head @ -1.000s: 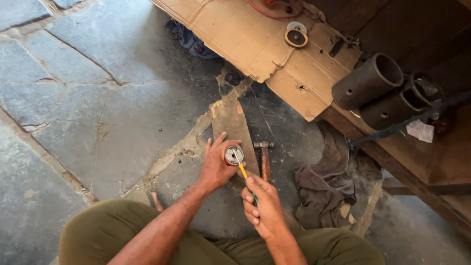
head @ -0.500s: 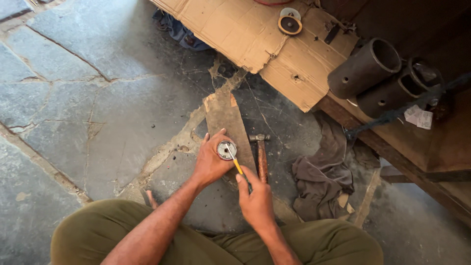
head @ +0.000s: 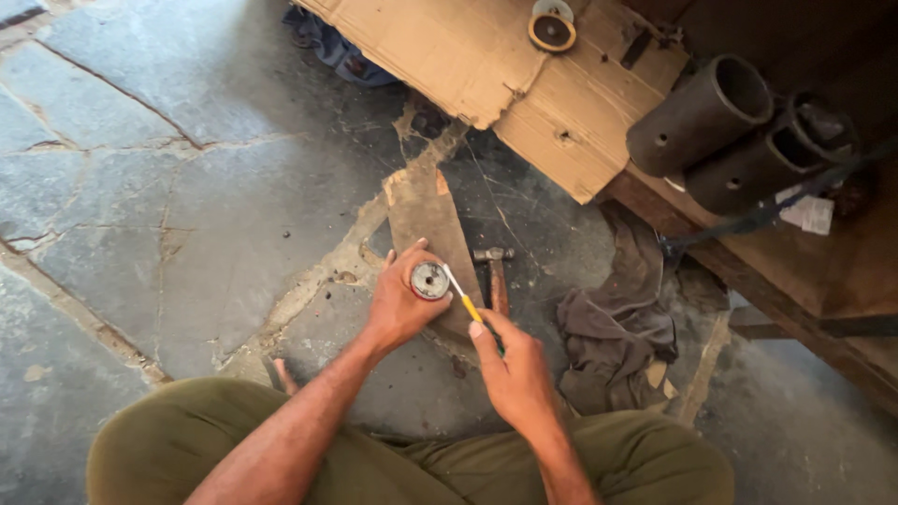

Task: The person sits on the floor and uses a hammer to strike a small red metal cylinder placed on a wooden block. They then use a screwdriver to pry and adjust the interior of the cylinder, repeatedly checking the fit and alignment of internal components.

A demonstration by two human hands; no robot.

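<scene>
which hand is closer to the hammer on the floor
Right. The right hand sits just below the hammer, holding a small screwdriver; the left hand is further left, gripping a round metal part.

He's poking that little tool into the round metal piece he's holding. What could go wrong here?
The screwdriver tip works close to the left hand that grips the round metal part, so a slip could jab the fingers. The part rests on a narrow wooden board lying on uneven stone, which might rock. The hammer lies just beside the right hand and could get knocked.
</scene>
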